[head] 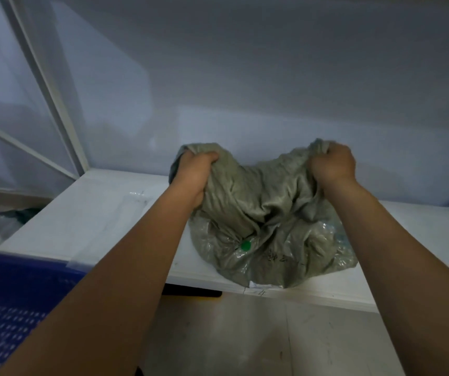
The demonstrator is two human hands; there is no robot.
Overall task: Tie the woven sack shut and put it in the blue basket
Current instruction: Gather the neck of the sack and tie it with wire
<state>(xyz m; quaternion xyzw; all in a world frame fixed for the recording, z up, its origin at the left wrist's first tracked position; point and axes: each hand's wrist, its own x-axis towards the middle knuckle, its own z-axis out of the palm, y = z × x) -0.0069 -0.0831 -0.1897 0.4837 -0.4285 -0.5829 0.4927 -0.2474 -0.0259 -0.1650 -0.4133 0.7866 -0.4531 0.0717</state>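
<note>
**Woven sack** (266,226): grey-green and part-filled. It lies on the white table (95,213) toward the near edge, with its bulging lower half at the table's lip. Crinkled clear plastic shows through the weave, along with a round green spot (245,245) whose nature cannot be told.

**Left hand** (196,172): the fingers are curled tight round a bunched corner of the sack's mouth, on the far left side.

**Right hand** (331,164): it is fisted in the same way round the opposite corner. The hands are well apart and the cloth sags in a dip between them.

**Purpose, as judged:** the two gathered corners serve as tails for a knot. The load rests on the table so its weight does not drag on either hold.

**Pose:** both bare forearms reach forward, nearly straight. The backs of the hands face the camera, and the fists are raised above the sack's body.

**Blue basket** (14,308): it sits at lower left beside the table's near corner, well apart from the sack, which is not in it.

**Stage, as judged:** the mouth is gathered and the knot is not yet made.
</note>
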